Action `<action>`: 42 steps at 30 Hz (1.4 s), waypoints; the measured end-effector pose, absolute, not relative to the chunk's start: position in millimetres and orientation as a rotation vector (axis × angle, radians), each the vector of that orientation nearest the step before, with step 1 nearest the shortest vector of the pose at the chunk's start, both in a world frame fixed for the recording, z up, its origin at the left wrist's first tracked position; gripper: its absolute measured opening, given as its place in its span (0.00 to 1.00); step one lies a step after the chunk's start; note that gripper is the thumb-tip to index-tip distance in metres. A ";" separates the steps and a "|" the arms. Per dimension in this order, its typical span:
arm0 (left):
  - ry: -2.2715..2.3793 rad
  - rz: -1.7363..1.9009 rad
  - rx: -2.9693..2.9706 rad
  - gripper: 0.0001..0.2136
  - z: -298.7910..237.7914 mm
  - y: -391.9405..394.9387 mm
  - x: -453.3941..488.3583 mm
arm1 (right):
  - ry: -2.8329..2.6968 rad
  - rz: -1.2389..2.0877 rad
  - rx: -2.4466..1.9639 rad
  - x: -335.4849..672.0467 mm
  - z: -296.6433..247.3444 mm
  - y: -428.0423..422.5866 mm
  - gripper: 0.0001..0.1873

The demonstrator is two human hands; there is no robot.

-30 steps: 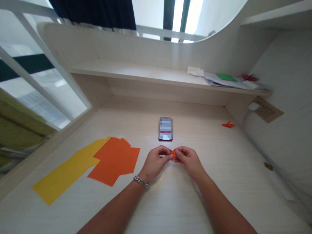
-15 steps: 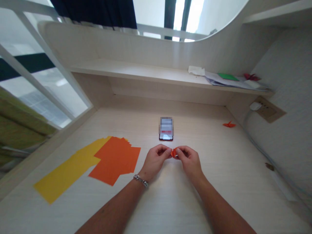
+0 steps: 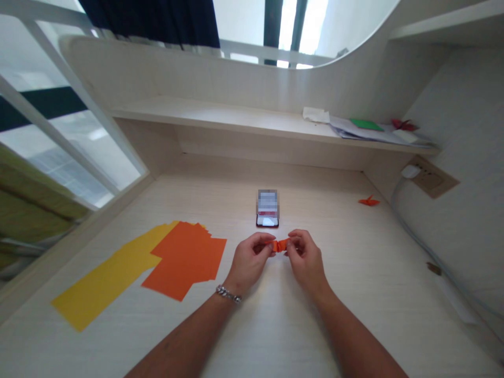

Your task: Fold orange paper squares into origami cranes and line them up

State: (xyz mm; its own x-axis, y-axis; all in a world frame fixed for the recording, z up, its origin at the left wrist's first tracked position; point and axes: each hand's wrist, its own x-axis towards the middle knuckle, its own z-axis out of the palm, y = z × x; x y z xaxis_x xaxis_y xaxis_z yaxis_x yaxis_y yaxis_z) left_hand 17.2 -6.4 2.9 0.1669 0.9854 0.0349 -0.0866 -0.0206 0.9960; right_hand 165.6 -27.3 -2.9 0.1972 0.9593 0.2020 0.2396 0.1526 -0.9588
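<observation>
Between my two hands is a small piece of folded orange paper (image 3: 279,245), pinched in at its middle. My left hand (image 3: 252,257) grips its left end between thumb and fingers, and a chain bracelet circles that wrist. Its right end is pinched by my right hand (image 3: 307,258). Just beyond the hands lies a phone (image 3: 268,209) with a lit, blurred screen. Overlapping orange paper sheets (image 3: 189,260) lie left of my left hand, partly over yellow paper sheets (image 3: 104,278).
A folded orange paper figure (image 3: 369,201) rests at the desk's right side, near a grey cable (image 3: 413,231) plugged into a wall socket (image 3: 435,178). Above the desk's back runs a shelf (image 3: 220,115) with papers, a green sheet (image 3: 366,124) and a red folded figure (image 3: 404,125).
My hands have moved slightly apart, and more of the folded orange paper shows between them. The paper's ends look more spread sideways. The other things stay in place.
</observation>
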 end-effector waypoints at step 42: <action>1.038 0.693 1.632 0.16 3.3 -4.5 6.1 | -1.844 0.952 -1.398 177.6 0.0 -25.6 0.12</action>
